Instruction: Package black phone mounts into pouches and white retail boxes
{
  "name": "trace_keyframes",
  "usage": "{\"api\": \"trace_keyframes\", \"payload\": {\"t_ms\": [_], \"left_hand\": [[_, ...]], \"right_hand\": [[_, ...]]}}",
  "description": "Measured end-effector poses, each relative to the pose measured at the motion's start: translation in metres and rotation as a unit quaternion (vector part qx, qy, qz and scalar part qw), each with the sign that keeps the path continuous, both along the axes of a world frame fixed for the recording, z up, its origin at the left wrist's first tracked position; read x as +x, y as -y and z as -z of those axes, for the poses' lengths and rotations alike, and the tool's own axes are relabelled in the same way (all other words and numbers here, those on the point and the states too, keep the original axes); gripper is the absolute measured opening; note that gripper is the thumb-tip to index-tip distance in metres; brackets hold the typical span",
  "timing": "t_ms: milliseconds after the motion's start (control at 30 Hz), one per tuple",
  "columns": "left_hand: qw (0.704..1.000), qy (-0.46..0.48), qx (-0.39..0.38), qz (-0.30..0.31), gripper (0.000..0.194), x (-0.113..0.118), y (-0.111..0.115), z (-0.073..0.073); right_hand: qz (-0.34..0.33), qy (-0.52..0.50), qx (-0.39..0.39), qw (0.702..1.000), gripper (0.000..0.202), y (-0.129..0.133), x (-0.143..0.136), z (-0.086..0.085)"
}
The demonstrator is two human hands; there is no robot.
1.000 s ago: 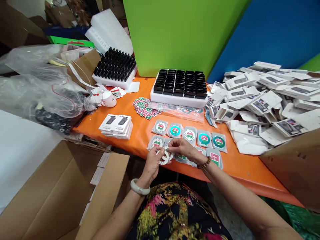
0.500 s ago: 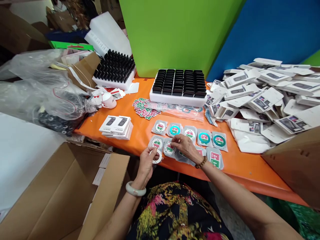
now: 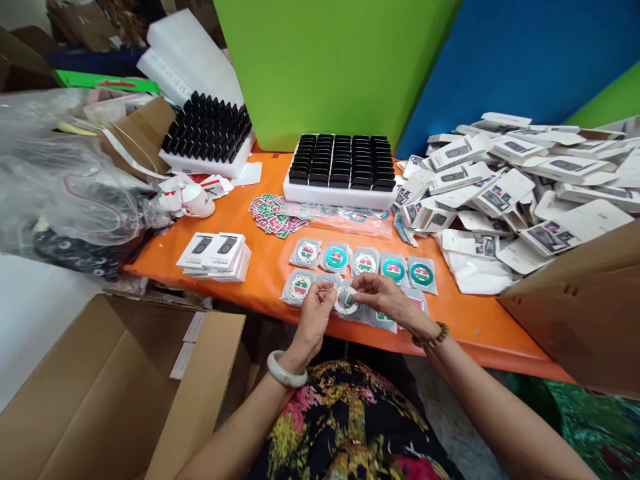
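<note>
A white ring (image 3: 342, 308) is pinched at its left side by my left hand (image 3: 316, 313), above the front row of grey packets. My right hand (image 3: 387, 300) has its thumb and fingers together at the ring's right side; whether they grip the ring or something small is hard to make out. Behind the hands lies a row of grey packets with round teal or white rings and red-green cards, such as a teal one (image 3: 337, 258). Left of my left hand is another packet with a white ring (image 3: 301, 287). Red-green cards (image 3: 277, 217) lie in a heap farther back.
White foam trays of black pieces (image 3: 340, 195) stand at the back. White boxes are stacked (image 3: 220, 257) at the left and piled (image 3: 480, 180) at the right. An open carton (image 3: 125, 373) is at the front left, another carton (image 3: 580, 313) at the right.
My left hand has brought the white ring rightward over the front packets. My right hand has come up to the ring's right side. The camera view has shifted slightly right.
</note>
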State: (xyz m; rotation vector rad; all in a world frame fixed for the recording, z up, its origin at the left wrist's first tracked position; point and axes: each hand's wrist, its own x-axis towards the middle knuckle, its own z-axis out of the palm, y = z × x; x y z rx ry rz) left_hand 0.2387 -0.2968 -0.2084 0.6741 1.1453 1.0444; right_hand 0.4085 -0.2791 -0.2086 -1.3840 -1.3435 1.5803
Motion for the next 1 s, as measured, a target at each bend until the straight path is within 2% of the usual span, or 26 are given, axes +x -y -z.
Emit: {"api": "trace_keyframes", "payload": {"t_ms": [133, 267, 367, 467, 567, 667, 767, 933, 1000], "left_hand": [[0.993, -0.093, 0.065, -0.021, 0.022, -0.016, -0.007, 0.001], [0.975, -0.176, 0.12, 0.069, 0.006, -0.022, -0.002, 0.0], [0.958, -0.214, 0.139, 0.128, 0.005, -0.015, 0.01, 0.004], [0.942, -0.253, 0.162, 0.148, 0.009, -0.01, 0.02, 0.013], [0.923, -0.29, 0.19, 0.17, 0.011, -0.01, 0.021, 0.016], [0.902, -0.327, 0.219, 0.181, 0.011, -0.016, 0.009, 0.009], [0.877, -0.373, 0.239, 0.185, 0.012, -0.024, -0.011, -0.001], [0.843, -0.456, 0.236, 0.161, 0.012, -0.042, -0.052, -0.016], [0.82, -0.502, 0.233, 0.148, 0.013, -0.051, -0.072, -0.019]], "right_hand": [[0.038, 0.101, 0.035, 0.994, 0.026, -0.01, 0.029, 0.004], [0.0, 0.118, 0.042, 0.992, 0.023, -0.013, 0.029, 0.014], [-0.008, 0.17, 0.069, 0.983, 0.015, -0.008, 0.018, 0.02], [0.002, 0.27, 0.136, 0.953, 0.01, 0.0, 0.009, 0.019], [0.003, 0.347, 0.212, 0.914, 0.012, 0.007, 0.006, 0.015], [-0.011, 0.379, 0.255, 0.889, 0.018, 0.012, 0.006, 0.014], [-0.047, 0.391, 0.252, 0.884, 0.015, 0.014, 0.003, 0.016], [-0.071, 0.367, 0.231, 0.898, 0.015, 0.013, 0.0, 0.023], [-0.062, 0.349, 0.226, 0.907, 0.02, 0.012, 0.001, 0.026]]}}
